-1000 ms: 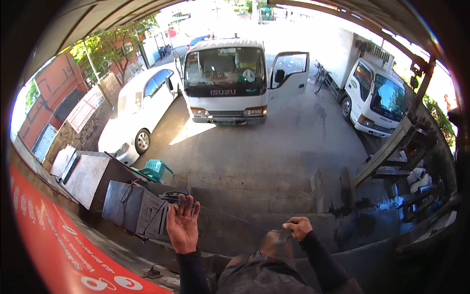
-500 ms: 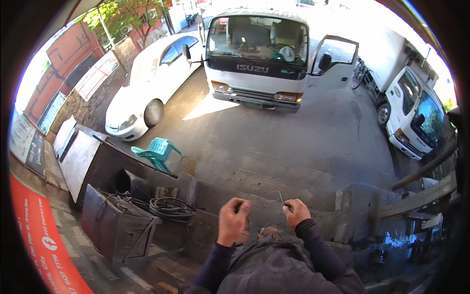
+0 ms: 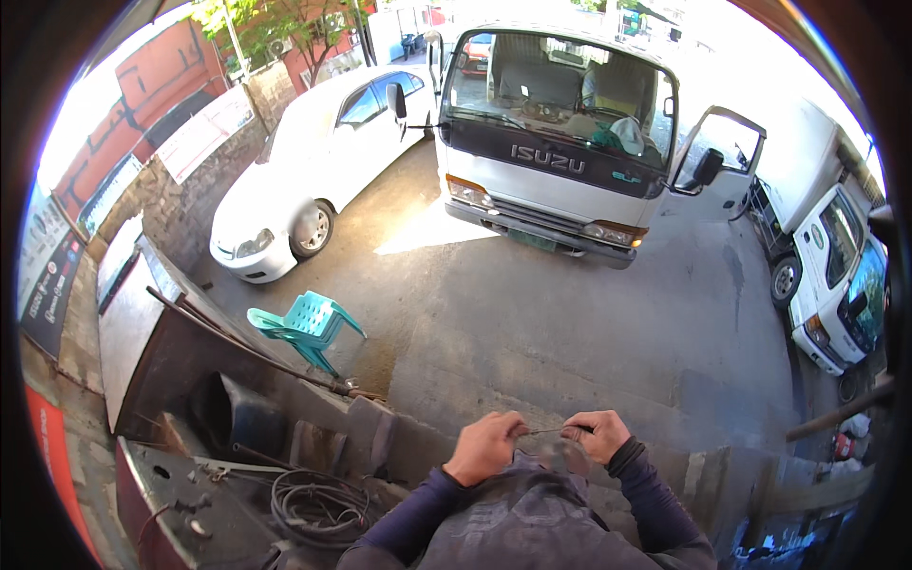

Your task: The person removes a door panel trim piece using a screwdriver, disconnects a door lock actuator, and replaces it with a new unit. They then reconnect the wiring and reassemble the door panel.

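Note:
Close in front of my body, my left hand [image 3: 485, 446] and my right hand [image 3: 599, 435] face each other at about the same height. A short thin piece of wire [image 3: 545, 430] stretches between them. My left thumb and fingers pinch one end of it, and my right fingers pinch the other. The tips of the fingers are small in view, so the ends of the wire are partly hidden. Both forearms are in dark sleeves.
A coil of black cable [image 3: 318, 508] lies on a metal box [image 3: 180, 489] at my lower left. Beyond stand a green plastic chair [image 3: 309, 323], a white car [image 3: 313, 161] and a white truck [image 3: 551, 185] with an open door [image 3: 719, 157]. Another truck [image 3: 831, 256] stands right.
My left hand has moved right and now pinches the wire, which earlier stuck up from my right hand alone. The hands are closer together, and the view has shifted.

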### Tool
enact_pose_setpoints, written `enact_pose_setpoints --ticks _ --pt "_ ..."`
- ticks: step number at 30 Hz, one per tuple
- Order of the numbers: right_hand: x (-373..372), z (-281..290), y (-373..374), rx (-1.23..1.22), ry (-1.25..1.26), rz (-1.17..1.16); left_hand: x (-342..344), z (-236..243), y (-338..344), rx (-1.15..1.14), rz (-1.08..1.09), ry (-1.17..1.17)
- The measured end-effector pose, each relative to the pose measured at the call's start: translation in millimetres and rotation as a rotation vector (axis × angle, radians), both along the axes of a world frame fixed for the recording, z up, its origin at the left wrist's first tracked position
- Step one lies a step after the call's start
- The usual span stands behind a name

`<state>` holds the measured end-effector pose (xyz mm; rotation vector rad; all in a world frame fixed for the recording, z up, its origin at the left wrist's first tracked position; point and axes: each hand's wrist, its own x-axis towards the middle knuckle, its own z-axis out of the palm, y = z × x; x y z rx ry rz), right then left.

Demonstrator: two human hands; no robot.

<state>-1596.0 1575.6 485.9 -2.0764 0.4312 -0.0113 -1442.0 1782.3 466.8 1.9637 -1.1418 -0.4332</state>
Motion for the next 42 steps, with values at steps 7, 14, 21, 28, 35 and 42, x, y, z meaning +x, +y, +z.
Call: enact_pose_setpoints --ticks 7,14,21,28,35,42 --pt "172 -32 -74 -0.13 0.017 0.026 176 -36 -39 0.05 0.107 0.143" --pt "386 -181 -112 -0.231 -0.006 0.131 339 -184 -139 -0.121 0.08 0.468" --pt "587 -221 -164 0.035 0.144 0.396 505 -237 -147 -0.045 0.213 0.622" --pt "829 -324 -190 -0.382 -0.016 0.884 717 -340 -163 -0.013 0.181 0.364" --pt "1070 -474 -207 -0.203 -0.073 0.432 1005 -455 -207 0.136 0.056 0.251" --pt "1273 -539 -252 0.625 0.021 -0.113 1260 -483 -261 0.171 -0.095 0.339"
